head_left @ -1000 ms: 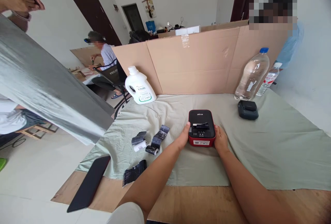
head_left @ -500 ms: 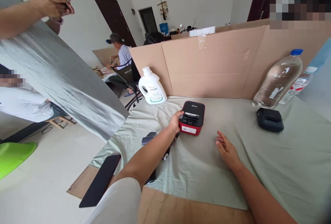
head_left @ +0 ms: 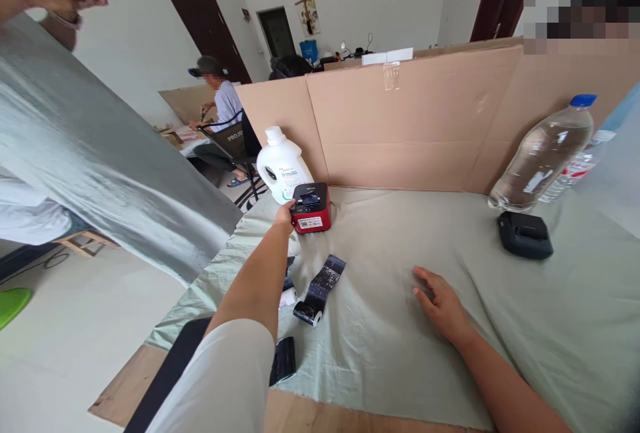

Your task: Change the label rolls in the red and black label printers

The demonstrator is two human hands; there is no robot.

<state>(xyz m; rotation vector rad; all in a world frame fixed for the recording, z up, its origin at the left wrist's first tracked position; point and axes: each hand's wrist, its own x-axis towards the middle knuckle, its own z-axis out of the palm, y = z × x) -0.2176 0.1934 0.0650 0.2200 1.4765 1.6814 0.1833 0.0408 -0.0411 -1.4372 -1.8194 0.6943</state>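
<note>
Already the red printer (head_left: pixel 311 207) sits far back on the bench (head_left: pixel 390 353), touching the white jug (head_left: pixel 283 165); left hand (head_left: pixel 286 214) fingers curl on its side. Right hand (head_left: pixel 443 305) lies flat, holding nothing. Paper rolls (head_left: pixel 320 289) remain loose nearer than the printer.

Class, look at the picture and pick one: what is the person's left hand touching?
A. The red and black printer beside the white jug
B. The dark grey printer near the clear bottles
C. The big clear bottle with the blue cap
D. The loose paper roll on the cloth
A: the left hand rests against the side of the red and black printer, which sits next to the white jug on the cloth.
</note>
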